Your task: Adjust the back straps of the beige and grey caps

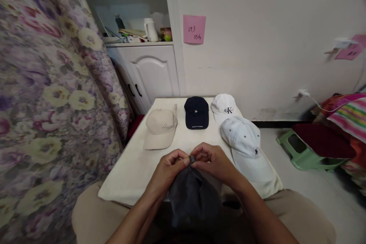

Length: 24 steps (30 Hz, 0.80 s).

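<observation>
A dark grey cap (194, 198) hangs between my hands over my lap, at the front edge of the cloth-covered table (128, 175). My left hand (173, 166) pinches the end of its strap between thumb and finger. On the other side of that strap, my right hand (213, 160) is closed on it, fingertips close to the left ones. Beyond my hands lie a beige cap (158, 127), a navy cap (196, 112), a white cap (224, 106) with a CK mark and a light blue cap (243, 141). The strap's fastening is too small to make out.
A floral curtain (57, 103) hangs along the left. Behind the table are a white cabinet (151, 68) and the wall, with a pink note (194, 29). On the right stands a green stool (297, 148) with a dark red top, beside striped fabric (349, 112).
</observation>
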{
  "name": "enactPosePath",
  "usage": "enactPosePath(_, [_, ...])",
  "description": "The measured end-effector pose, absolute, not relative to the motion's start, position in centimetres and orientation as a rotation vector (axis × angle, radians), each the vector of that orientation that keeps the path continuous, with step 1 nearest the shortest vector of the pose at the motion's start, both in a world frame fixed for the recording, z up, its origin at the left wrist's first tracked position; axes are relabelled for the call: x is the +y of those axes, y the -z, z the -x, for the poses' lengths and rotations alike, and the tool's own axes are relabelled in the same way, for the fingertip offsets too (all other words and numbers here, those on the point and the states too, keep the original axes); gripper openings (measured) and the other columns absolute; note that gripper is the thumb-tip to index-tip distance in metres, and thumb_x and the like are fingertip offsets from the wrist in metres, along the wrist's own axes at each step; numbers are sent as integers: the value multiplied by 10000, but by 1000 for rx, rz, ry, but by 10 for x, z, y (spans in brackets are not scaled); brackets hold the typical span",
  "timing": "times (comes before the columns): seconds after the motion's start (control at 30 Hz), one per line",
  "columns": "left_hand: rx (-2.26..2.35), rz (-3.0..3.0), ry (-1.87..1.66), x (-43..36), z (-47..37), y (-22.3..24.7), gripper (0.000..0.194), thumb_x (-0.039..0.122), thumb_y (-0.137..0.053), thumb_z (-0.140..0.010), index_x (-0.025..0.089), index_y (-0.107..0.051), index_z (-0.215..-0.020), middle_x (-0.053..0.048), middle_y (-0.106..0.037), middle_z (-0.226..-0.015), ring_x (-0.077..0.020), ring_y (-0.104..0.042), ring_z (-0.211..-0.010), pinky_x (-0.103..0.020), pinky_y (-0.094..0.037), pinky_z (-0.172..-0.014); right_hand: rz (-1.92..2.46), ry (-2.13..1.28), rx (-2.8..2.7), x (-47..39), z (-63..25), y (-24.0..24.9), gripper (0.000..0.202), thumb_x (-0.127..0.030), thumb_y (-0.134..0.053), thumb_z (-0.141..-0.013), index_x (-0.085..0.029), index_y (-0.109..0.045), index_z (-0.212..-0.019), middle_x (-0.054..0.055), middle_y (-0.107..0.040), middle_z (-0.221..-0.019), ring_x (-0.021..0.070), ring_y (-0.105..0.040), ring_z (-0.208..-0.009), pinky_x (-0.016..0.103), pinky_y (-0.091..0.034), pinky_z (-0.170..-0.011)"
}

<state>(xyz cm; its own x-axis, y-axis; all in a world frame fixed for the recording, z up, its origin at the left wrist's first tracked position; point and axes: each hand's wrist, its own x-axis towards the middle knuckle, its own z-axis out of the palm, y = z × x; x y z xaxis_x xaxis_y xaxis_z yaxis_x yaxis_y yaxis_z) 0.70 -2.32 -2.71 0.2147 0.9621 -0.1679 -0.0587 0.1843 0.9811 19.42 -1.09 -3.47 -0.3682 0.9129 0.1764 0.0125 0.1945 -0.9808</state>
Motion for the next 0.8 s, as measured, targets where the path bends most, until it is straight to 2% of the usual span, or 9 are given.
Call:
enactPosePath(0.23, [1118, -1168, -964, -22, -5, 25, 287, 399, -804, -705, 157, -649, -713, 42, -562, -581, -103, -449, -534, -211, -287, -529, 902, -1330, -1663, -13, -196, 30, 136, -110, -650, -797, -175, -641, -915, -12, -667, -759, 130, -618, -673, 245, -461, -621])
enactPosePath(0.43, [1114, -1159, -981, -19, -4, 26, 273, 375, -814, -696, 166, -644, -734, 34, -595, -618, -114, -479, -583, -211, -306, -562, 872, -1301, -1664, -9, -192, 40, 95, -138, -579, -861, -189, -603, -937, 14, -671, -857, 163, -644, -794, 283, -479, -710])
enactPosePath(0.63, [1143, -1175, -1005, -18, -3, 29, 261, 353, -811, -677, 160, -644, -732, 39, -581, -597, -108, -453, -573, -212, -297, -568, 775, -1414, -1575, -6, -187, 48, 116, -155, -600, -856, -191, -568, -961, 9, -647, -872, 157, -623, -800, 282, -468, -719])
enactPosePath(0.8, [1173, -1198, -991, -19, -4, 28, 241, 330, -800, -659, 163, -637, -721, 34, -594, -623, -117, -471, -583, -221, -320, -576, 786, -1451, -1534, -3, -185, 54, 73, -184, -612, -848, -188, -571, -909, 0, -630, -811, 147, -596, -738, 275, -458, -683])
